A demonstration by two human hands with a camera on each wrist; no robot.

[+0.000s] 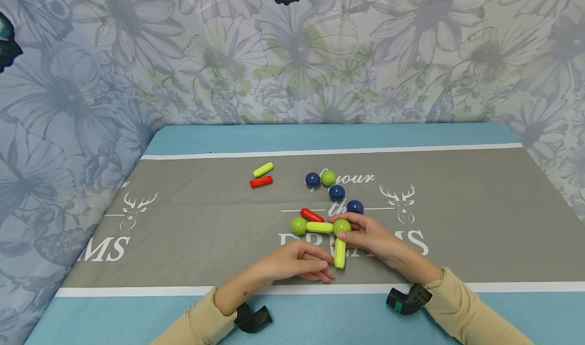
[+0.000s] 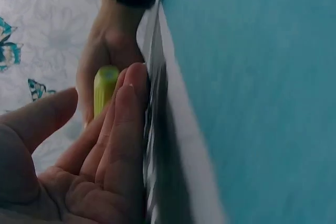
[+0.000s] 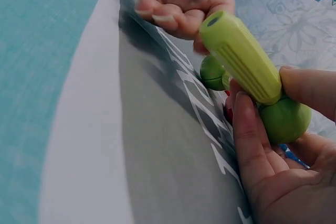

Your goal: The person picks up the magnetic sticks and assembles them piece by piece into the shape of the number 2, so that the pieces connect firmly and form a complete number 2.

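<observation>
My right hand (image 1: 372,239) grips a green ball (image 3: 286,119) between thumb and fingers. From that ball a ribbed yellow-green rod (image 1: 339,254) points toward the near table edge, its free end showing a dark disc in the right wrist view. A second yellow-green rod (image 1: 319,227) runs left from the held ball to another green ball (image 1: 299,226), making an L shape. Just left of the near rod is my left hand (image 1: 299,261), its fingers loosely extended around nothing; whether a fingertip touches the rod, I cannot tell. Behind the left-running rod lies a red rod (image 1: 312,215).
Beyond the L are blue balls (image 1: 313,180), (image 1: 336,192) and a green ball (image 1: 328,178); another blue ball (image 1: 355,207) sits close behind my right fingers. Farther left lie a loose yellow-green rod (image 1: 263,169) and a red rod (image 1: 261,182). A grey printed mat (image 1: 205,248) covers the blue table.
</observation>
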